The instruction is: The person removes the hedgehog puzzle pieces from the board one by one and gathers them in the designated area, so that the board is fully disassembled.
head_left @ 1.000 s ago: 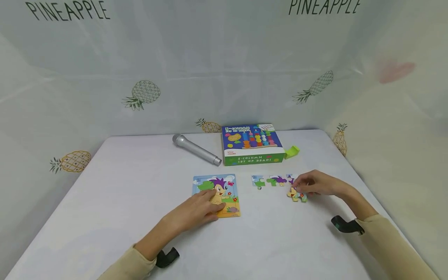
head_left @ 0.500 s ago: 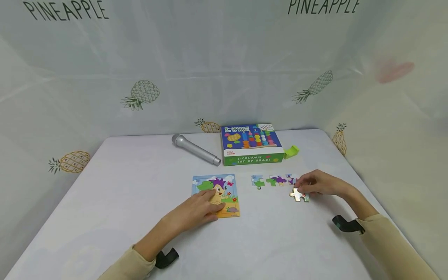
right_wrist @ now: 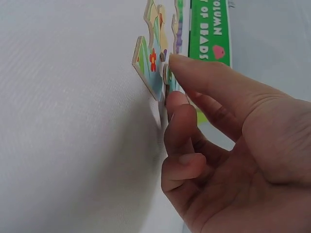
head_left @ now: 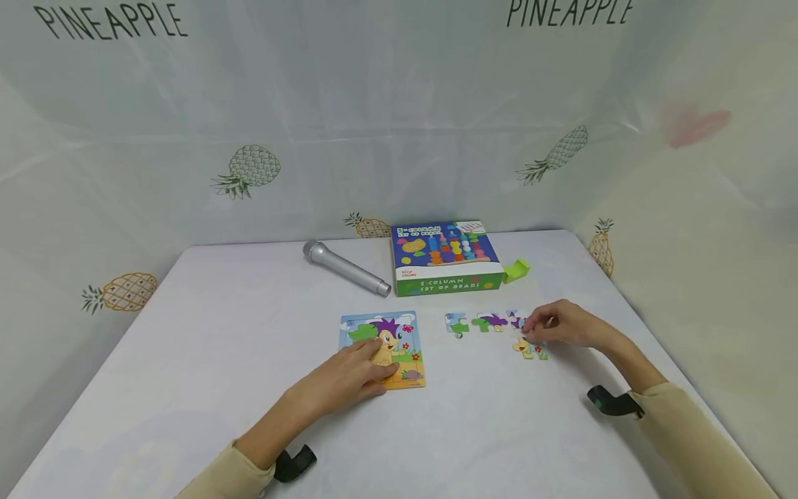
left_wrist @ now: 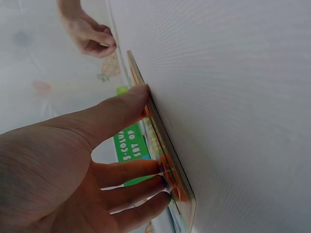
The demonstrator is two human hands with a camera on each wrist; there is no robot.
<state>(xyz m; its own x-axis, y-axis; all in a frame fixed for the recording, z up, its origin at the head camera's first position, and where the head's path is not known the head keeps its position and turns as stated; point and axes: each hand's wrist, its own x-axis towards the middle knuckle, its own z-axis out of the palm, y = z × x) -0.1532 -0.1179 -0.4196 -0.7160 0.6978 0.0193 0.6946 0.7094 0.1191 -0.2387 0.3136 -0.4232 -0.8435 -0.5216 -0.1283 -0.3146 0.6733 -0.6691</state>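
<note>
My left hand (head_left: 349, 378) rests with straight, spread fingers on a picture puzzle board (head_left: 411, 339) showing a purple-haired cartoon hedgehog. In the left wrist view, the thumb lies at the edge of the board (left_wrist: 167, 150). Over to the right, my right hand (head_left: 564, 326) pinches with curled fingers at a puzzle piece (right_wrist: 151, 63) bearing a red flower. Its thumb and index tips partly hide where they meet the piece. Close beyond lie other puzzle pieces: one with a green leaf (head_left: 457, 324), one with purple hair (head_left: 492, 321) and one partly behind the fingers (head_left: 514, 319).
A 5-column bead set box (head_left: 445, 260) lies at the back of the white table (head_left: 249, 319). A silver microphone (head_left: 346, 268) is left of it, and a small lime-green object (head_left: 517, 271) is at its right side. Pineapple-print cloth (head_left: 386, 104) hangs behind.
The flower piece glinted white half a second ago and now shows its colours again, its tilt changed slightly at my right fingertips. My left hand stays on the board.
</note>
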